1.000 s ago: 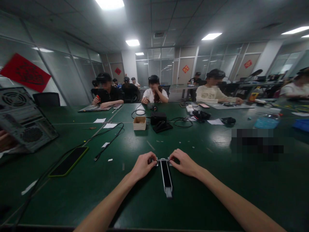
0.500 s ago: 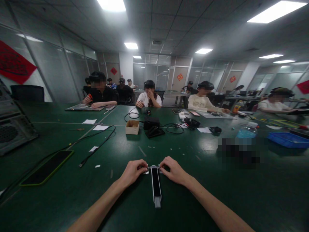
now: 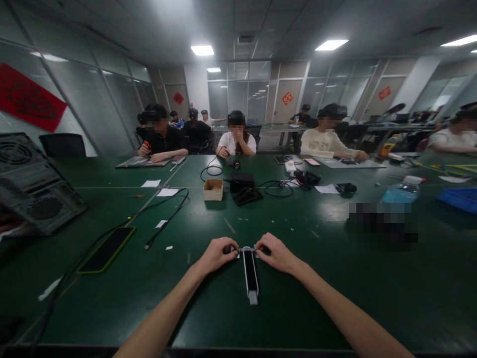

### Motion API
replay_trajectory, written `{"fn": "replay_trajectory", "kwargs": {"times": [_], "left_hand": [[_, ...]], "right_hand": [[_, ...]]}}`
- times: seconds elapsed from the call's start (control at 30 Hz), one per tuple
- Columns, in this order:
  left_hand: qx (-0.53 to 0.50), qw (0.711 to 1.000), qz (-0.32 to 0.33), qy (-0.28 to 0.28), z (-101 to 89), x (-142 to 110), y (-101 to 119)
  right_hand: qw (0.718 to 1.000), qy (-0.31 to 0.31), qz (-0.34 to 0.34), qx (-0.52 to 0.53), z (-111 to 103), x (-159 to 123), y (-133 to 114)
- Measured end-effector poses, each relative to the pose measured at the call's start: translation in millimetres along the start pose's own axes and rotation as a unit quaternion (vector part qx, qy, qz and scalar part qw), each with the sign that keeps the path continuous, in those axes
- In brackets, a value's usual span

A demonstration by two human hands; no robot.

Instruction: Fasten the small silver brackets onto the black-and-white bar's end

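In front of me on the green tabletop lies a slim, long device (image 3: 251, 273) with a black face, a white frame and a grey tab at its near end. Thin metal side pieces stick out left and right at its far end. My left hand (image 3: 219, 252) is closed in a pinch on the left side piece. On the other side, my right hand (image 3: 276, 252) pinches the right side piece. Fingertips hide most of both pieces, so their exact kind is unclear. Both wrists rest close to the table.
To the left are a green-edged phone (image 3: 107, 249), a black cable (image 3: 167, 217) and a computer case (image 3: 40, 191). Beyond my hands stand a small open box (image 3: 213, 191) and a black adapter (image 3: 241, 182). A water bottle (image 3: 402, 191) and blue tray (image 3: 460, 200) are right. Several people sit opposite.
The view has tilted down and swung left, so the scene appears shifted right, and more of the computer case shows. Both hands keep their pinch at the device's far end.
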State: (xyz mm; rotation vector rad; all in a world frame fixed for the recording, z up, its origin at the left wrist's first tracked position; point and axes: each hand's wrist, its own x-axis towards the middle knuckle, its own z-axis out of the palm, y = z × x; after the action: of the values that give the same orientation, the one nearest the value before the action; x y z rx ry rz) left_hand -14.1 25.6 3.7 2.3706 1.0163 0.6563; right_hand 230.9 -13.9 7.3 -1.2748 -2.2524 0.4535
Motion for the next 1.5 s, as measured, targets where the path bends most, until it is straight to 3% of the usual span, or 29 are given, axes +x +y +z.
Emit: {"fn": "replay_trajectory", "kwargs": {"times": [0.9,1.5], "left_hand": [[-0.07,0.997,-0.022,-0.018,-4.5,3.0,1.0],[-0.122,0.99,-0.073,0.024,-5.1,-1.3,6.2]], "right_hand": [[1.0,0.011,-0.006,0.008,4.7,0.0,2.7],[1.0,0.026,-0.014,0.007,5.3,0.3,3.0]]}}
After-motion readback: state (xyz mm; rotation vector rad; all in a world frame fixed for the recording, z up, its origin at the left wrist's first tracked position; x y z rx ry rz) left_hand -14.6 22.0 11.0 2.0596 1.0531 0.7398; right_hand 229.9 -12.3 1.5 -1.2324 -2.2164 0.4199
